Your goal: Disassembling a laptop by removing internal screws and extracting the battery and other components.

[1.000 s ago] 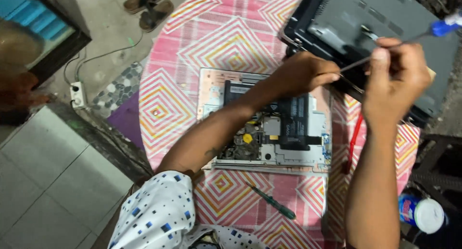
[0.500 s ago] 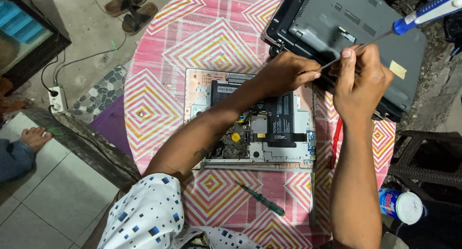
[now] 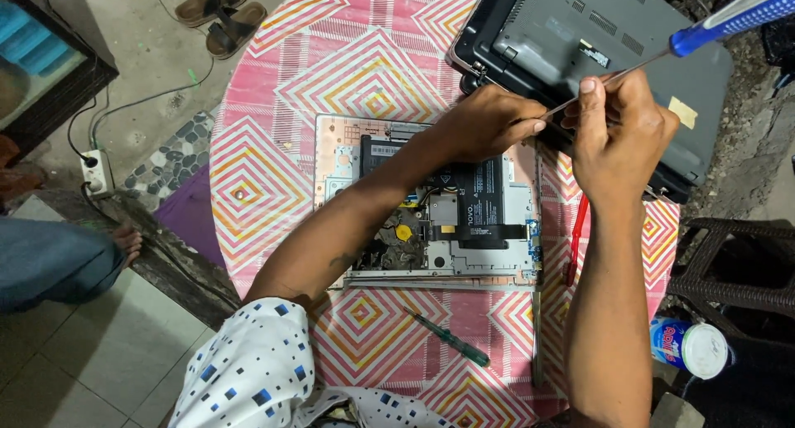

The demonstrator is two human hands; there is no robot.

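The opened laptop base (image 3: 431, 204) lies stripped beside me; just beyond it, my left hand (image 3: 489, 122) pinches the blue-handled screwdriver (image 3: 662, 47) shaft, my right hand (image 3: 621, 134) gripping it, over the still-closed grey laptop (image 3: 629, 31).

Both forearms are bare, the left hand (image 3: 489, 126) and right hand (image 3: 617, 134) without gloves or rings. A white shirt (image 3: 257, 370) covers the left shoulder (scattered blue and black squares).
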